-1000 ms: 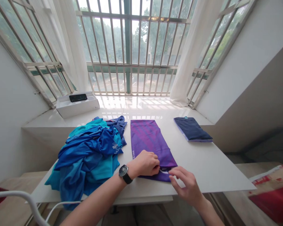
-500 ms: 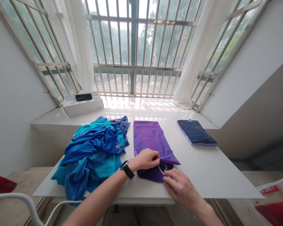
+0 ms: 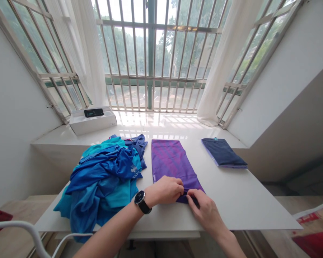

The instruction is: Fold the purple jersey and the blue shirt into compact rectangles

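A folded purple shirt (image 3: 169, 157) with faint pink stripes lies flat on the white table in front of me. My left hand (image 3: 167, 189), wearing a black watch (image 3: 142, 202), is closed on the near edge of the shirt, fingers curled under. Just to its right, my right hand (image 3: 203, 206) pinches the same near edge between thumb and fingers. The hands almost touch, and they hide part of that edge. To the left lies a loose heap of blue and turquoise shirts (image 3: 102, 179). A dark navy folded garment (image 3: 223, 152) rests at the right.
The white table (image 3: 247, 200) ends close to my forearms. A white box (image 3: 94, 123) with a black phone (image 3: 94, 113) on it stands on the window sill. White curtains (image 3: 218, 71) hang by the barred window. A white curved tube (image 3: 24, 225) crosses the lower left.
My left hand has come down towards me with the purple shirt's near edge, covering the darker flap and white mark that showed before. My right hand stays at the edge, fingers now pinched nearer the left hand.
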Demonstrator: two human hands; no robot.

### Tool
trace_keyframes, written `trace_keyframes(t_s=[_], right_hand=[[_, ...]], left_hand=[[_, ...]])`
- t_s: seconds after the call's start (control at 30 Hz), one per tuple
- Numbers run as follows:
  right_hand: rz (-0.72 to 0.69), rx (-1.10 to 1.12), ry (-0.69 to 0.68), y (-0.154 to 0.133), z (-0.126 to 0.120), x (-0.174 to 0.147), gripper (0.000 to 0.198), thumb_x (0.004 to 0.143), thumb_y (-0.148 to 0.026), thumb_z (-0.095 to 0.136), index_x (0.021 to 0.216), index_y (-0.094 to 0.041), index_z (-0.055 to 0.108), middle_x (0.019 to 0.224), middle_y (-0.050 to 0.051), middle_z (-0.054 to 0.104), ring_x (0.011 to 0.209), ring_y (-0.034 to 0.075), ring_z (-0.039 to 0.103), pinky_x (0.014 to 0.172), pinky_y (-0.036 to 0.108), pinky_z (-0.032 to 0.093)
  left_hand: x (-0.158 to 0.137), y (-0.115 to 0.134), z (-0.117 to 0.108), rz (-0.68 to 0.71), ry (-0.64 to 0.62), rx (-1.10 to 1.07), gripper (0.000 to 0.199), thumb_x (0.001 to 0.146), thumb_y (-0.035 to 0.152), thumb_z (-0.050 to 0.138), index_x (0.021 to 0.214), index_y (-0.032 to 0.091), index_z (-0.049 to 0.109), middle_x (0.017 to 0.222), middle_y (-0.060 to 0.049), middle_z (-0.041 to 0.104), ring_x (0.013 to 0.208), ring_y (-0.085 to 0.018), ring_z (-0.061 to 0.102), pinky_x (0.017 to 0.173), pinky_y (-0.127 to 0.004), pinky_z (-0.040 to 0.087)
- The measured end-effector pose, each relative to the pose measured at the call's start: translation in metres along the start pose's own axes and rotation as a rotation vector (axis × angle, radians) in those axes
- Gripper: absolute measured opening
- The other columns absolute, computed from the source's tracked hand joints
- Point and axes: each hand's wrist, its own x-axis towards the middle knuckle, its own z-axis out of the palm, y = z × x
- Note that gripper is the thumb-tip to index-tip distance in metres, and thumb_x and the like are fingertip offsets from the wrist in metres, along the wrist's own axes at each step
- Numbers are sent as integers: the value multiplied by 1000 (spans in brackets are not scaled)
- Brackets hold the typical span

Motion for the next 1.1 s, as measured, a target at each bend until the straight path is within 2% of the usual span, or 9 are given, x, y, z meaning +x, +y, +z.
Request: trace_keyframes(t_s=[0.1, 0.23, 0.33, 0.43, 0.57, 0.7, 0.83, 1.0, 1.1], right_hand=[[-3, 11, 33, 6, 4, -1, 15, 97, -28, 52, 99, -23, 66, 90, 4, 73, 81, 20, 69, 74, 32, 55], [38, 28, 47, 9, 6, -5, 17, 98, -32, 52, 101, -23, 67, 92, 5, 73, 82, 21, 70, 75, 33, 56], [64, 60, 40, 9, 3, -7, 19, 97, -36, 56, 105, -23, 67, 96, 6, 73, 87, 22, 70, 79, 34, 57], [91, 100, 56, 10, 0, -8, 24, 94, -39, 60, 111, -23, 67, 102, 7, 73, 93, 22, 70, 83, 35, 58], [138, 166, 74, 12, -2, -5, 26, 95, -40, 57, 111, -22, 68, 104, 8, 74, 92, 22, 71, 82, 34, 59], [181, 217, 61, 13, 0, 0, 25, 94, -39, 56, 108, -22, 68, 100, 7, 75, 86, 21, 71, 79, 33, 59], [248, 166, 53, 7, 4, 6, 21, 93, -38, 56, 101, -22, 67, 88, 6, 74, 77, 21, 70, 73, 33, 57], [346, 71, 76, 2, 9, 8, 13, 86, -36, 60, 92, -24, 59, 76, 1, 67, 65, 19, 64, 63, 30, 53], [382, 47, 94, 5, 12, 7, 22, 84, -34, 61, 101, -24, 54, 73, -2, 62, 61, 17, 61, 59, 29, 50]], left_hand=[[-1, -1, 1, -24, 16, -18, 13, 89, 26, 60, 88, 23, 72, 101, -1, 73, 82, -18, 69, 65, -25, 49], [-2, -3, -1, -27, 18, -46, 21, 85, 42, 68, 87, 23, 74, 94, -1, 74, 79, -18, 68, 62, -24, 47], [-2, -4, -1, -15, 25, -26, 13, 84, 34, 68, 82, 22, 74, 90, -1, 74, 75, -17, 68, 61, -24, 46], [0, -4, -1, -28, 38, -9, 18, 87, 27, 62, 74, 20, 72, 86, -2, 73, 71, -16, 67, 60, -24, 46], [1, -6, -2, -29, 36, -18, 15, 87, 24, 61, 78, 19, 72, 89, -2, 72, 74, -17, 68, 64, -24, 48], [1, -7, -4, -37, -2, -13, 10, 85, 21, 65, 90, 22, 73, 100, -1, 72, 78, -17, 69, 65, -24, 49], [0, -7, -5, -44, -8, 27, 11, 86, 21, 66, 97, 24, 69, 106, -1, 69, 88, -18, 69, 65, -25, 49], [-2, -5, -3, -4, -37, 55, 16, 84, 15, 65, 97, 25, 64, 103, 1, 67, 88, -17, 67, 61, -26, 46], [-4, -3, -4, 14, -36, 63, 16, 85, 12, 63, 95, 25, 64, 100, 1, 66, 85, -17, 66, 59, -27, 45]])
